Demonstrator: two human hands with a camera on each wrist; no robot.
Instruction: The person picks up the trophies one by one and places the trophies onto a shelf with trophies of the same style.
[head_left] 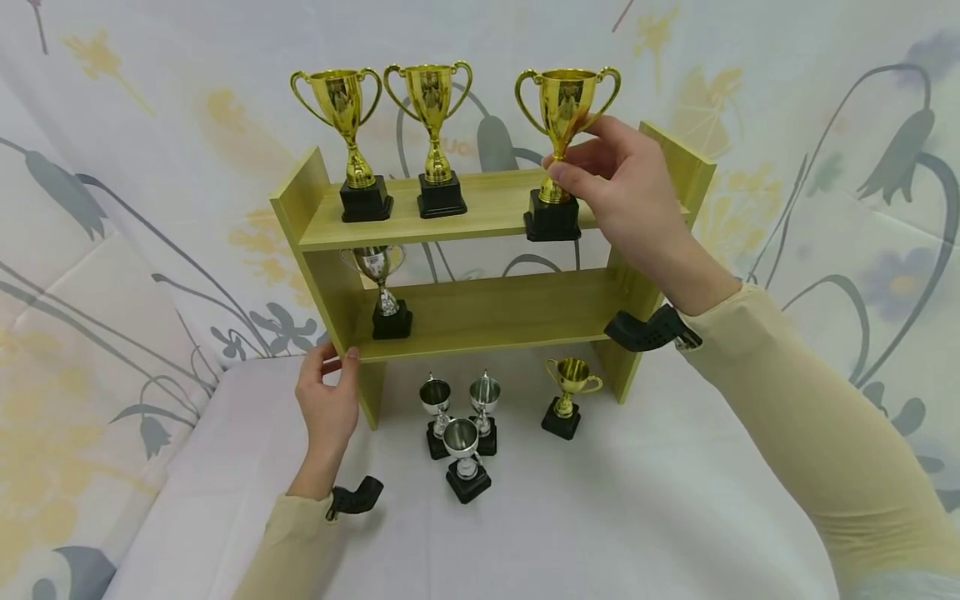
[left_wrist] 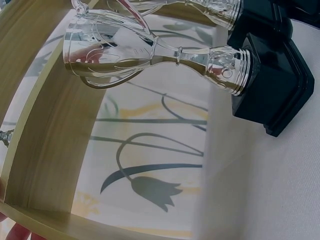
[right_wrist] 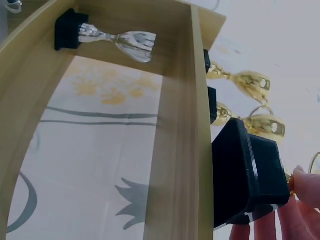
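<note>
Four small trophies are standing nearest on the white cloth: three silver cups [head_left: 461, 433] clustered together and one little gold cup [head_left: 570, 396] to their right. Left hand [head_left: 330, 400] is pinching the light wooden two-tier shelf [head_left: 487, 312] at its lower left corner. Right hand [head_left: 615, 187] is gripping the tall gold two-handled trophy [head_left: 562, 150] by its upright stem, black base overhanging the top board's front edge. Beyond, two matching gold trophies [head_left: 390, 137] are standing left; one silver cup [head_left: 382, 287] below.

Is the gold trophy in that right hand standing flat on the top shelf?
Not quite. The right hand pinches the trophy's stem, and its black base overhangs the top shelf's front edge.
</note>
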